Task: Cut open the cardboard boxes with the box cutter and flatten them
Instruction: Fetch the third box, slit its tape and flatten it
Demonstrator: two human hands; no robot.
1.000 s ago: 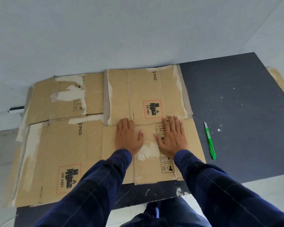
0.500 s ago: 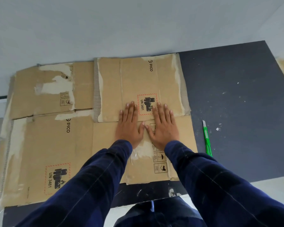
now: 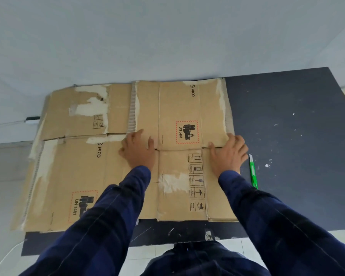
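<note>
Brown corrugated cardboard box sheet point(image 3: 179, 108), printed with a red-bordered UN 3481 label, lies cut open and spread on a dark grey floor mat point(image 3: 287, 126). Both grips rest on it. The left grip point(image 3: 137, 151), a bare hand, presses palm-down with fingers apart on the fold line between the far and near panels. The right grip point(image 3: 229, 154) does the same at the sheet's right edge, fingers loosely spread and closed round nothing. A second flattened brown cardboard sheet point(image 3: 68, 166) lies just left of the left grip and seems tucked under the first. The green-handled box cutter point(image 3: 253, 174) lies on the mat just right of the right grip, untouched. The board looks light and fairly stiff, with scored creases that will likely spring back unless pressed firmly along their length. Torn, papery patches suggest that the facing peels easily. To lift or move it, an outer edge beside a crease is the best place to hold; flat palms suit the pressing.
</note>
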